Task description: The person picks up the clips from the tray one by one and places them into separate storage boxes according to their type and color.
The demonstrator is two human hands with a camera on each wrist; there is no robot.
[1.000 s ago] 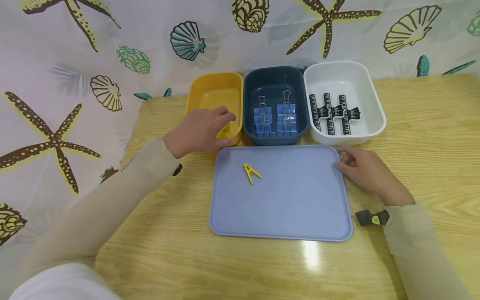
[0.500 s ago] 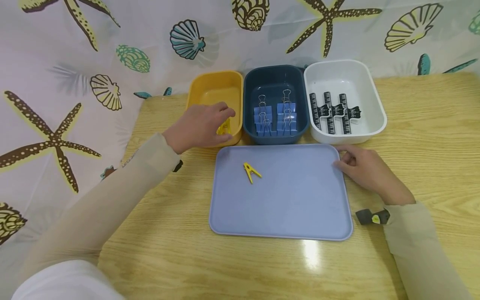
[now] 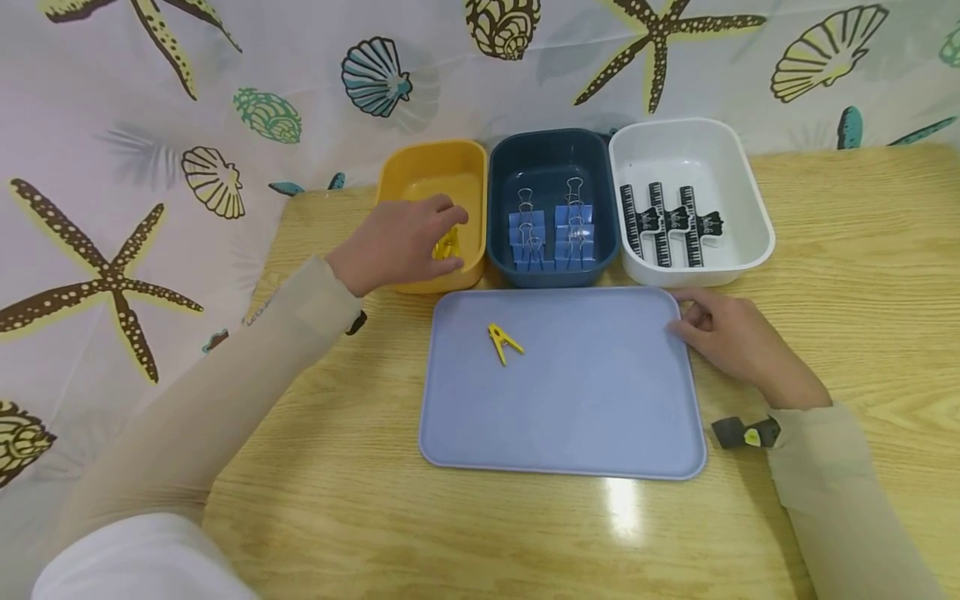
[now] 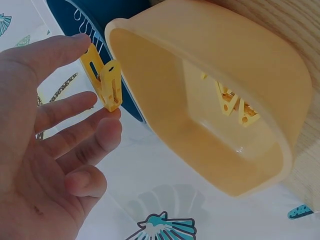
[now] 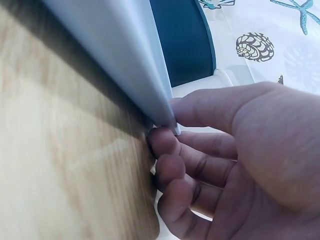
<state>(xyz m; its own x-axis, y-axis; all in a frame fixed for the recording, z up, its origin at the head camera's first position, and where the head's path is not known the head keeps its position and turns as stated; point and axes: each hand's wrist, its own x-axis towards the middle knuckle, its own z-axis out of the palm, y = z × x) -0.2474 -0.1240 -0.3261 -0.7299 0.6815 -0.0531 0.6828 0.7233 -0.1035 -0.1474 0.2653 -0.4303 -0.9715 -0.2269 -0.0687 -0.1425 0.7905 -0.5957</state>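
Note:
My left hand (image 3: 401, 242) is over the front of the yellow bin (image 3: 431, 154). In the left wrist view it pinches a yellow clothespin (image 4: 104, 80) between thumb and fingertips, just outside the bin's rim in that view. More yellow clothespins (image 4: 232, 102) lie inside that bin, mostly hidden by the hand in the head view. A single yellow clothespin (image 3: 504, 342) rests on the upper left of the blue-grey tray (image 3: 570, 400). My right hand (image 3: 723, 337) grips the tray's far right corner, thumb on the rim and fingers curled under its edge.
Beside the yellow bin stands a dark blue bin (image 3: 551, 146) with several blue binder clips (image 3: 573, 235). A white bin (image 3: 742, 242) holds black-and-white clips (image 3: 660, 225) with a piano-key pattern. Behind the wooden table (image 3: 337, 500) hangs a shell-patterned cloth (image 3: 457, 92).
My left hand has shifted slightly toward the back over the yellow bin. The right hand stays at the tray's corner, and the tray and its clothespin lie as before.

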